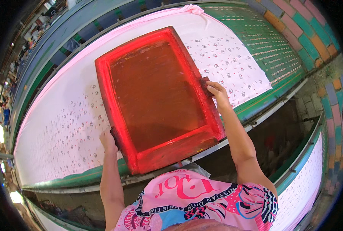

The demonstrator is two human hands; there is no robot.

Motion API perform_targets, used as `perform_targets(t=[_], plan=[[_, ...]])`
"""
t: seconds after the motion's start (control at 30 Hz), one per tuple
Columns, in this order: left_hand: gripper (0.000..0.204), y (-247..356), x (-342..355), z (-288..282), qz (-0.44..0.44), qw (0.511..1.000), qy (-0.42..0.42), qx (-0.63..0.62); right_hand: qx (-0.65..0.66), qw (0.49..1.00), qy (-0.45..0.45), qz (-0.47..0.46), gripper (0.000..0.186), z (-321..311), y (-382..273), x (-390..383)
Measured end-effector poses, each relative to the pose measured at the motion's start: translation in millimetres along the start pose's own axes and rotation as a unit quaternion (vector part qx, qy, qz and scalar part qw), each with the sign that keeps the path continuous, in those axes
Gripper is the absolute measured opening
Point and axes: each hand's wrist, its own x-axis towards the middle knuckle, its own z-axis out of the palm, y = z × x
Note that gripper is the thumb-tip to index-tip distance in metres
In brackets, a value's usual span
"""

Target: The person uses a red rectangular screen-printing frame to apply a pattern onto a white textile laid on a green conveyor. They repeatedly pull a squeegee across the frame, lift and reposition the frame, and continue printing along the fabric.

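A large screen-printing frame with red-stained edges and a brown mesh lies tilted in front of me, over pink fabric. My left hand is closed round a dark grip on the frame's left side, its fingers partly hidden. On the right side, my right hand grips a small dark handle fixed to the frame. The pale pink fabric carries rows of small grey and red printed motifs on both sides of the frame. Whether the frame touches the fabric I cannot tell.
The fabric lies on a long green table with a metal rail along its near edge. Another table with printed fabric stands at the lower right. A multicoloured brick floor shows at the upper right. Blue-grey tables run beyond.
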Motion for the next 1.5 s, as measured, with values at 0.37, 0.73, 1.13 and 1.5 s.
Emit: perform_targets(t=[0.37, 0.73, 1.13, 1.5], plan=[[0.027, 34.5, -35.5, 55.4, 0.016, 0.998, 0.01, 0.067, -0.012, 0.998, -0.051, -0.027, 0.049, -59.6, 29.8, 35.6], [0.04, -22.2, 4.9, 48.0, 0.013, 0.983, 0.002, 0.184, -0.466, 0.704, -0.38, -0.377, 0.046, -10.1, 50.0, -169.5], [0.052, -9.4, -12.7, 53.8, 0.065, 0.954, 0.024, 0.291, -0.546, 0.653, -0.308, -0.425, 0.046, 37.7, 42.4, -179.4], [0.05, -8.6, -15.9, 56.0, 0.112, 0.964, 0.055, 0.233, -0.69, 0.591, -0.344, -0.237, 0.051, 93.7, 20.7, -193.9]])
